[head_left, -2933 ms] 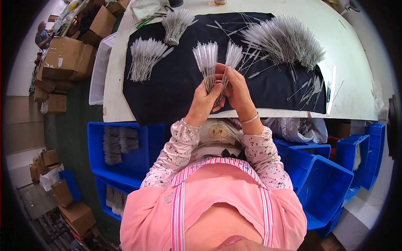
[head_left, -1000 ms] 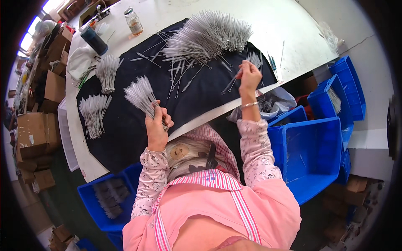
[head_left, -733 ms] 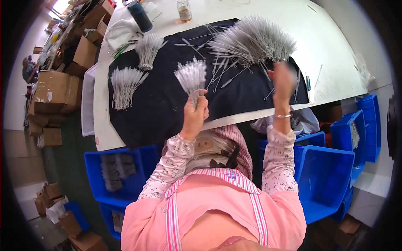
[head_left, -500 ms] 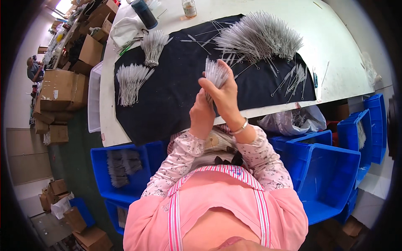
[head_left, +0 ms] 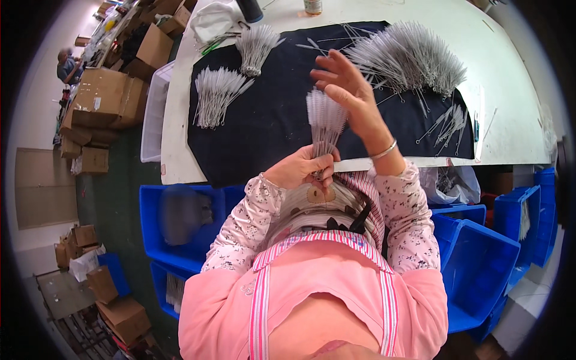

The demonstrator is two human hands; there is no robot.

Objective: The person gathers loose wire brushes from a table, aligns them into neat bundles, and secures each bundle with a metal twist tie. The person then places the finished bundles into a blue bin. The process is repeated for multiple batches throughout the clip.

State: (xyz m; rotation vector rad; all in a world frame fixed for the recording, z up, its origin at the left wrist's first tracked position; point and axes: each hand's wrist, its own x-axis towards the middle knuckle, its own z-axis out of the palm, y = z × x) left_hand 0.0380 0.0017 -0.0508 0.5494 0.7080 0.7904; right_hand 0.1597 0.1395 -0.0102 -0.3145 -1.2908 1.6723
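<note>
In my left hand [head_left: 306,166], closed round the wire handles, stands a bundle of small white-bristled brushes [head_left: 326,114], bristle ends up. My right hand [head_left: 354,90] is raised just above and right of the bundle, fingers spread, holding nothing. A big pile of the same brushes [head_left: 408,57] lies at the far right of the dark cloth [head_left: 276,114]. Two sorted bunches rest at the left: a nearer brush bunch [head_left: 217,96] and a farther brush bunch [head_left: 255,48]. Several loose brushes [head_left: 445,127] lie at the cloth's right corner.
The white table [head_left: 510,114] holds a dark cylinder [head_left: 249,10], a small glass bottle [head_left: 312,6] and a white cloth [head_left: 214,21]. Blue bins [head_left: 480,270] stand below on both sides. Cardboard boxes [head_left: 99,99] are stacked at the left, where another person [head_left: 69,66] is visible.
My right hand has come off the bundle, moved up and right, and opened. The left hand keeps the brushes, now lower and nearer my body. The view has shifted slightly.
</note>
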